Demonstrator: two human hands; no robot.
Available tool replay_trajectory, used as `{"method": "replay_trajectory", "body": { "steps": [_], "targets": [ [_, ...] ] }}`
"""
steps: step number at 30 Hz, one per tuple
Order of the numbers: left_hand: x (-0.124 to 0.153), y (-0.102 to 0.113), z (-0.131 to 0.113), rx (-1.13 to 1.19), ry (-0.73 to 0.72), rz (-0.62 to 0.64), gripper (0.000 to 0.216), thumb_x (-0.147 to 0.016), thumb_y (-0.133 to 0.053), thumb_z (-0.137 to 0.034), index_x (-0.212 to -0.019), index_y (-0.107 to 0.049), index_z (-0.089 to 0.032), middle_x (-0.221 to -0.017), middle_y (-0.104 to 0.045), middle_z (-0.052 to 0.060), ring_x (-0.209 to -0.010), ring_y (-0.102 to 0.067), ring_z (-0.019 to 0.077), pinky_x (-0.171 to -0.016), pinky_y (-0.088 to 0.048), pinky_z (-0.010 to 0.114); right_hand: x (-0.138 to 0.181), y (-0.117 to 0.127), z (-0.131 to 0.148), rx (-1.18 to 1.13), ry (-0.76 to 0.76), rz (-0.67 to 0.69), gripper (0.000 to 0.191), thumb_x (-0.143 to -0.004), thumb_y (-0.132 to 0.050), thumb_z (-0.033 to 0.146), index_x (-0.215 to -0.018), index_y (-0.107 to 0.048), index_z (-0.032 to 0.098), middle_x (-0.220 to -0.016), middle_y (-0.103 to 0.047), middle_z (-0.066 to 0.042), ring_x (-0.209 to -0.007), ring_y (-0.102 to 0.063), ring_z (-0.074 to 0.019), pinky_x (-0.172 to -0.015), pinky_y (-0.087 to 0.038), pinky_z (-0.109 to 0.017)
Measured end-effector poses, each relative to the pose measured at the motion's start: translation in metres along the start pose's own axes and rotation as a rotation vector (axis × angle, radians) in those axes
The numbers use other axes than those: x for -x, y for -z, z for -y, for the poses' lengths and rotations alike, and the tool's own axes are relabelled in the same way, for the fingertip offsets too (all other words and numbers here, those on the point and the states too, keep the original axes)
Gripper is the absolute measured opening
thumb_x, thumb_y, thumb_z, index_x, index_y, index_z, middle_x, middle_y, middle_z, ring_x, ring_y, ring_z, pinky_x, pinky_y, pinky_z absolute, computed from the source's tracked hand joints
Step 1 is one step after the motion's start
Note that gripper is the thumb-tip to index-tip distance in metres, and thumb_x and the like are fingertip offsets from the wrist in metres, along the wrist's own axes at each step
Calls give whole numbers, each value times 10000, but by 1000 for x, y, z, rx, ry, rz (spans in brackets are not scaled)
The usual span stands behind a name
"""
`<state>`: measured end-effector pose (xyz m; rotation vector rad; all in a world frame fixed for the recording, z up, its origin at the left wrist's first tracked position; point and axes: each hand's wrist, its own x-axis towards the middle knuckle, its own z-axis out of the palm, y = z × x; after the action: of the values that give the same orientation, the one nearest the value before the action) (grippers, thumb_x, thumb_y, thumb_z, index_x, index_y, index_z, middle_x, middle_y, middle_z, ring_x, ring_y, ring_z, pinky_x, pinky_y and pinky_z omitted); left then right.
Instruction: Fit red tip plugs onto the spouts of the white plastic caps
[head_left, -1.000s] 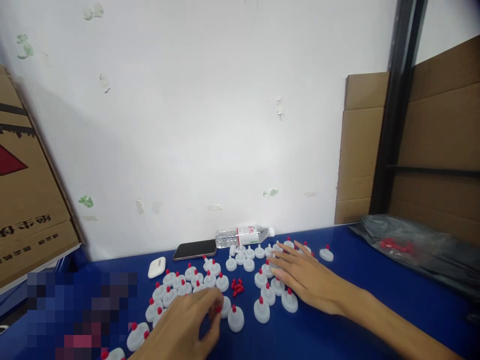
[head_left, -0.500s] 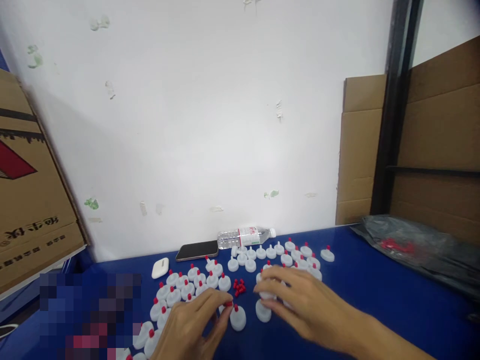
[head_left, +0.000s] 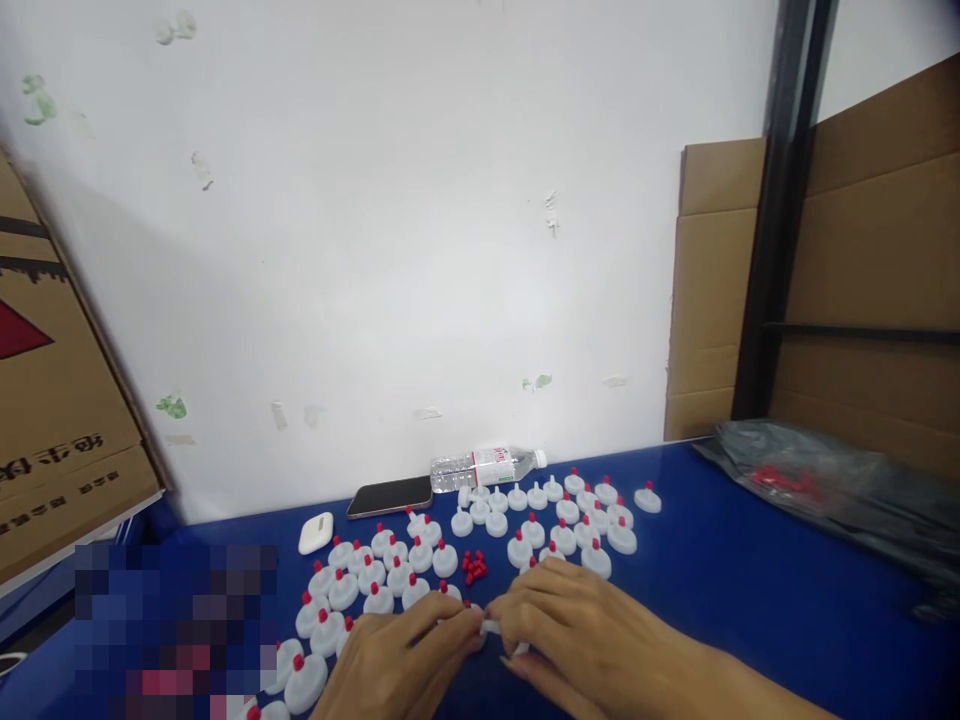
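My right hand [head_left: 574, 625] is closed around a white nozzle cap, tilted so that its thin spout [head_left: 491, 627] points left; most of its body is hidden by the fingers. Meeting it at the spout's end, my left hand [head_left: 420, 645] has thumb and fingertips pinched together. The small red tip cap it held a moment ago is covered by these fingers now. Just beyond the hands lies a little pile of loose red tip caps [head_left: 474, 567]. White nozzle caps with red tips [head_left: 343, 590] stand in a cluster on the left, and more [head_left: 596, 558] stand on the right.
Several nozzle caps with bare spouts [head_left: 496, 524] stand at the back, before a lying water bottle [head_left: 491, 468]. A phone [head_left: 390, 497] and a white earbud case [head_left: 316, 534] are to their left. On the blue table's [head_left: 750, 580] right lies a grey plastic bag [head_left: 780, 460] with red pieces.
My hands have come together, the right bringing a white nozzle cap to the left hand's fingertips. The red-tipped cap that stood between the hands is now out of sight. The view has shifted slightly.
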<state>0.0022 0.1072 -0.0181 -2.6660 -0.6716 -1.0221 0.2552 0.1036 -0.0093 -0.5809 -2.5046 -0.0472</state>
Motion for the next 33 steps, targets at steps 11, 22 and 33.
{"method": "replay_trajectory", "body": {
  "steps": [11,22,33],
  "targets": [
    [8,-12,-1,63,17,-22,202,-1065,-501,-138,-1211,-635,-178,-946,-761,57,-733,-760,114,-636,-606,147,2,-1,1,51,68,-2,39,-1038,-559,205,-1019,-592,198,-1039,-738,-26,-947,-673,-156,-870,-532,-272],
    [7,-10,-3,-4,112,-21,150,-1102,-466,-255,-1140,-608,-225,-889,-767,-8,-691,-769,99,-630,-596,128,7,-8,-2,76,99,-235,67,-1045,-531,162,-1043,-596,178,-1260,-715,-101,-1136,-676,-192,-1027,-536,-305],
    [19,-21,-4,-157,160,224,340,-1126,-274,-234,-1067,-608,-254,-865,-728,-5,-586,-729,119,-451,-502,159,3,-5,3,108,172,-201,217,-1042,-510,134,-884,-656,167,-1106,-740,-101,-978,-668,-177,-870,-590,-300]
  ]
}}
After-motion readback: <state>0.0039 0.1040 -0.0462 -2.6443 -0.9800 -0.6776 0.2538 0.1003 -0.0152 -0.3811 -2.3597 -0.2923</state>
